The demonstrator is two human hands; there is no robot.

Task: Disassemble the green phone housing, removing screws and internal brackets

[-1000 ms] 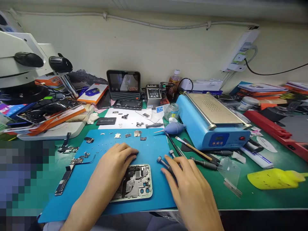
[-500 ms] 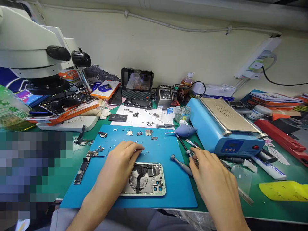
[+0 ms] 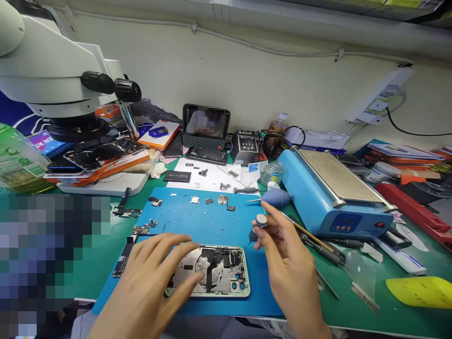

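My right hand holds a small grey screwdriver between thumb and fingers, above the right part of the blue mat. Its round cap faces up and its thin tip points down. My left hand is spread with fingers apart over the left end of an opened phone housing. I cannot tell whether the fingers touch it. The housing lies flat on the mat, inside up, with a round silver coil and a black flex cable. A logic board piece lies partly behind my left hand.
Small metal parts and screws lie across the mat's far side. A battery rests on white paper behind it. A blue air blower and a blue heating plate machine stand right. A microscope overhangs the left.
My right hand has picked up the grey screwdriver from the mat and moved left with it. My left hand has opened its fingers and shifted left and nearer. The view has tilted slightly.
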